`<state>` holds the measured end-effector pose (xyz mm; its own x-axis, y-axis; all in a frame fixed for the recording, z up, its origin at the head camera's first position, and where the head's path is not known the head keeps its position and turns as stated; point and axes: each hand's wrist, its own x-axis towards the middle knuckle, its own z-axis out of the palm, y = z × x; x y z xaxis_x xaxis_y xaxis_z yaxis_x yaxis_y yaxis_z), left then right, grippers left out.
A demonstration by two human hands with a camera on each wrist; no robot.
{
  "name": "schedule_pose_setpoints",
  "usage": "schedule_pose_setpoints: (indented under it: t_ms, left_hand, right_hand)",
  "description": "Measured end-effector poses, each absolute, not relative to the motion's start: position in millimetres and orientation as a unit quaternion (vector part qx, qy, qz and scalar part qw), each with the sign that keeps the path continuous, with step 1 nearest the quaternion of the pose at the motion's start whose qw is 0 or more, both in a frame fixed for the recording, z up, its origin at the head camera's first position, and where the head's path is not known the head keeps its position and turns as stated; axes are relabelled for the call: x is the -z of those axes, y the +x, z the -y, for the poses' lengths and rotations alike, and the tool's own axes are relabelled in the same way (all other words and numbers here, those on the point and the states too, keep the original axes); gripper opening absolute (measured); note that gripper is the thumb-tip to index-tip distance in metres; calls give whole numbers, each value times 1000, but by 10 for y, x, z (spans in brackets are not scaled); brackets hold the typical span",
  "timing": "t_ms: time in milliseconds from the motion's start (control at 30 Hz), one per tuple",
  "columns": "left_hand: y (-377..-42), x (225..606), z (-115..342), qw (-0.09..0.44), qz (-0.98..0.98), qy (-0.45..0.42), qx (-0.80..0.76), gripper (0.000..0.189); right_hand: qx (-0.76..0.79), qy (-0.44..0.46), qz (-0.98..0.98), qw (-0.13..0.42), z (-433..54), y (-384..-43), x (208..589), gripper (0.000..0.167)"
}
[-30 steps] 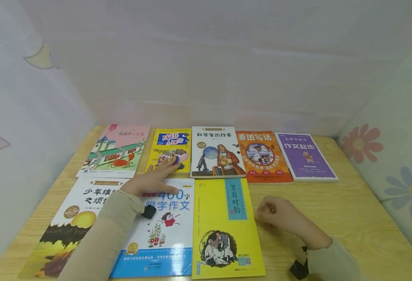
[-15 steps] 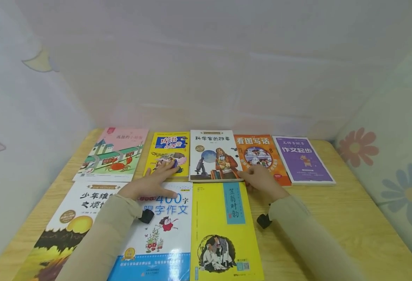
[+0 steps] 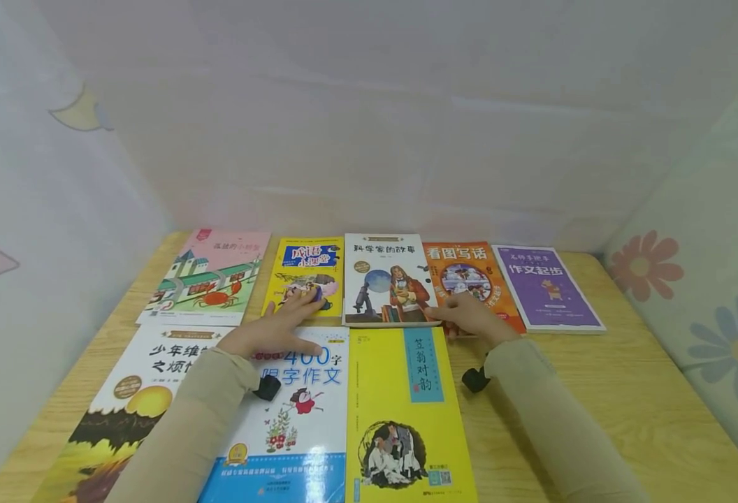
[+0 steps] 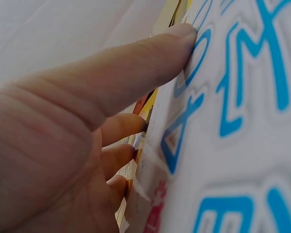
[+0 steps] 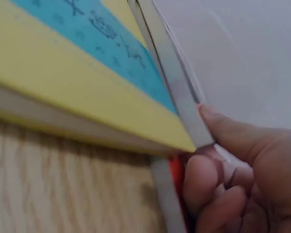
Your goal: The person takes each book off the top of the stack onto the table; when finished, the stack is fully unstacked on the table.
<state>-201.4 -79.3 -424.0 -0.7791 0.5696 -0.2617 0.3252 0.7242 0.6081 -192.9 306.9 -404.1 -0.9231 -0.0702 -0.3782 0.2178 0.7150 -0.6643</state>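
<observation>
In the head view my left hand lies spread over two books. Its fingers touch the small yellow book with a blue title box, and the thumb is on the white-and-blue book. My right hand pinches the lower right corner of the white book with a scientist on its cover. In the right wrist view the thumb is on top of that corner and the fingers curl beneath. Right below it lies the larger yellow book with a blue strip. The orange book is partly behind my right hand.
A pink book with a crab lies at the back left, and a purple book at the back right. The book with a sunset cover is partly under my left forearm. Printed cloth walls enclose the wooden table.
My right hand has moved up and left from beside the larger yellow book to the scientist book's corner and taken hold of it. The left hand has stayed in place.
</observation>
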Motion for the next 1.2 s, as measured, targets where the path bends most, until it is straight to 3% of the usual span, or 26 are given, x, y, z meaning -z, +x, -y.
schedule_pose_setpoints:
  t_ms: [533,833,1000,1067,1200]
  left_hand:
    - [-2023,4279,767,213,-906,254,-264,104]
    - [-2025,4251,783,217,-906,253,-261,104]
    - [-2021,4239,774,212,-906,254,-264,104]
    - [-2022,4242,767,212,-906,253,-265,104]
    - [-2021,4249,776,212,-906,251,-266,103]
  right_hand:
    - [463,19,-868,180,-3268,-1958,4156,42]
    - [568,67,-804,163,-3234,-1976,4091,39]
    - [608,75,-772,172,-3188,-1991,3997,48]
    - [625,87,-757,169,-3172,-2022,3980,45]
    - [663,123,-721,161,-3108,-2128,3986,23]
